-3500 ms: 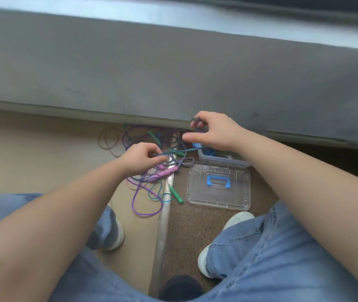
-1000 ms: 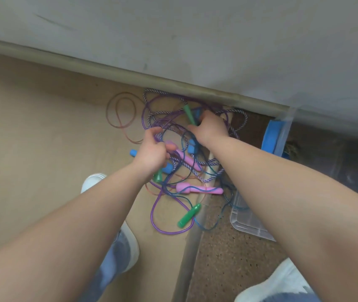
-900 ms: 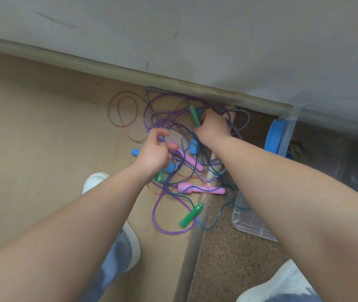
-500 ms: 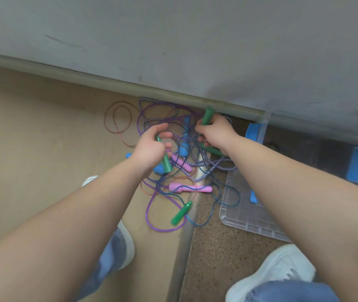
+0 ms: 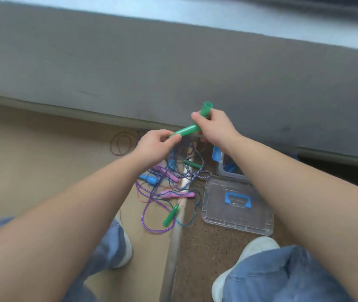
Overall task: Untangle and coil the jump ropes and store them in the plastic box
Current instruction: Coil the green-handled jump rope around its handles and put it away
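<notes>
Ropes (image 5: 169, 184) lie in one tangle on the floor (image 5: 43, 171) by the foot of the grey wall (image 5: 173, 68), and both hands are raised just above the heap. The right hand (image 5: 214, 129) is closed round two green handles: one handle (image 5: 206, 109) sticks up out of the fist, its open end showing, and the other handle (image 5: 186, 130) slants down to the left. The left hand (image 5: 155, 146) pinches the low tip of that slanted handle between thumb and fingers. Dark cords hang from between the hands into the pile.

Below them the tangle holds purple cord, a braided blue-and-white cord, thin teal cord and a reddish loop (image 5: 121, 143) lying out to the left near the wall's base. Among the cords are a blue handle (image 5: 148, 178), two pink handles, one at the pile's middle (image 5: 169, 174) and one nearer the person (image 5: 177, 194), a green handle (image 5: 192, 164) toward the box, and another green handle (image 5: 170, 215) at the near edge beside a metal floor strip (image 5: 173, 247).

Just right of the pile the clear box (image 5: 228, 168) stands open against the wall, something blue inside it; I cannot tell what. Its lid (image 5: 237, 219), with a blue grip, lies flat on the speckled floor in front of it. Two white shoes and blue jeans show at the near edge.
</notes>
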A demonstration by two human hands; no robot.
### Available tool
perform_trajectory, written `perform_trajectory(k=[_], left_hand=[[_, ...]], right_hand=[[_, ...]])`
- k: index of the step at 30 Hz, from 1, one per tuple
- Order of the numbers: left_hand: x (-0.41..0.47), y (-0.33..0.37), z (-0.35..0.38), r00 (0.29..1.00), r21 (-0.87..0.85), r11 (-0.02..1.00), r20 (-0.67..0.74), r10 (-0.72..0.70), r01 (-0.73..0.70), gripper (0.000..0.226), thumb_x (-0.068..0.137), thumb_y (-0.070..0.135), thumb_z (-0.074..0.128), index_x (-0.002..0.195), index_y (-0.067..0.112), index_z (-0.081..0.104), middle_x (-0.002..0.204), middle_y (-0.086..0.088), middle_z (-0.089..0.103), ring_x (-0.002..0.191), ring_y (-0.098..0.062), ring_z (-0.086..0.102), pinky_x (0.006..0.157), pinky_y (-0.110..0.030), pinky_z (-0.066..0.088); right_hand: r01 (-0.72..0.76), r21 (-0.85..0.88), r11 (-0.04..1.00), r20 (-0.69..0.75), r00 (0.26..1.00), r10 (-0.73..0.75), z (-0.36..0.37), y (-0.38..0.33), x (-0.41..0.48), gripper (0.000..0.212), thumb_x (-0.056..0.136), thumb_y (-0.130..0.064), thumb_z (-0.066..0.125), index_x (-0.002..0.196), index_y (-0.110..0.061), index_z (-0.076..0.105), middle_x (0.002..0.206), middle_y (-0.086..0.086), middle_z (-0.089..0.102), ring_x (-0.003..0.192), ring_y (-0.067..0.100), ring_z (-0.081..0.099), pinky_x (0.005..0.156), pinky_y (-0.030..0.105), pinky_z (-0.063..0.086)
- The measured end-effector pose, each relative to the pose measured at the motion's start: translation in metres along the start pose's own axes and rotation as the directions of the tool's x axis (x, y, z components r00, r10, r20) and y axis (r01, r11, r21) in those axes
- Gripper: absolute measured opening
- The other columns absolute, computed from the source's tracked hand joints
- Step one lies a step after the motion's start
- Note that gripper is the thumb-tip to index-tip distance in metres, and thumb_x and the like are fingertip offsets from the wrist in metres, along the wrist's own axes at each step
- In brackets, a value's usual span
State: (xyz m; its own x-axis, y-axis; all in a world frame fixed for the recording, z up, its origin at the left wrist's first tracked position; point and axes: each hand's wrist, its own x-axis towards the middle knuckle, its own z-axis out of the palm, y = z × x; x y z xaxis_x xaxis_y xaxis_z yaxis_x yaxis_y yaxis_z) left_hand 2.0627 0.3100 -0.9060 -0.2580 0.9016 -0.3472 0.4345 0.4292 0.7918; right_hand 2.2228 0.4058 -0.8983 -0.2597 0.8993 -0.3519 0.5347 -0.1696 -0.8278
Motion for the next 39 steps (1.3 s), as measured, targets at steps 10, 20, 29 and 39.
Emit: perform_trajectory(k=[10,20,29,39], left_hand=[[-0.053,0.081,-0.026,0.959,0.166,0.951,-0.066,0.276,-0.262,0.028,0.104,0.038,0.044,0.103,0.028,0.070,0.103,-0.002,0.059,0.105,-0.023,0.058,0.093,-0.034,0.045],[-0.071,0.097,-0.001,0.946,-0.057,0.951,0.095,0.309,-0.305,0.027,0.103,0.037,0.044,0.108,0.017,0.062,0.082,0.005,0.066,0.077,-0.015,0.062,0.087,-0.046,0.055],[-0.071,0.079,0.004,0.960,0.113,0.955,0.085,0.265,-0.274,0.034,0.105,0.039,0.039,0.082,0.026,0.061,0.061,0.008,0.047,0.058,-0.015,0.045,0.063,-0.036,0.045],[-0.069,0.076,-0.008,0.936,0.287,0.908,0.268,0.229,-0.305,0.036,0.105,0.039,0.042,0.092,0.013,0.063,0.061,0.006,0.045,0.042,-0.003,0.035,0.044,-0.022,0.030]], right_hand=[[0.024,0.429,0.903,-0.039,0.999,-0.008,-0.065,-0.054,-0.078,0.024,0.102,-0.035,0.052,0.095,-0.015,0.063,0.101,0.015,0.064,0.067,0.022,0.063,0.052,0.029,0.049],[0.015,0.582,0.813,0.094,0.992,-0.086,-0.062,-0.050,-0.126,0.022,0.099,-0.025,0.062,0.107,-0.005,0.066,0.093,0.015,0.069,0.067,0.021,0.066,0.061,0.027,0.057],[0.109,0.359,0.927,-0.020,0.994,-0.109,-0.074,-0.037,-0.119,0.071,0.088,-0.008,0.073,0.148,-0.023,0.038,0.121,0.008,0.052,0.079,0.027,0.073,0.065,0.039,0.063],[0.439,-0.739,0.511,0.220,0.874,-0.434,-0.069,-0.008,-0.111,0.030,0.090,-0.032,0.062,0.114,-0.017,0.056,0.112,0.009,0.051,0.103,0.033,0.051,0.084,0.046,0.050]])
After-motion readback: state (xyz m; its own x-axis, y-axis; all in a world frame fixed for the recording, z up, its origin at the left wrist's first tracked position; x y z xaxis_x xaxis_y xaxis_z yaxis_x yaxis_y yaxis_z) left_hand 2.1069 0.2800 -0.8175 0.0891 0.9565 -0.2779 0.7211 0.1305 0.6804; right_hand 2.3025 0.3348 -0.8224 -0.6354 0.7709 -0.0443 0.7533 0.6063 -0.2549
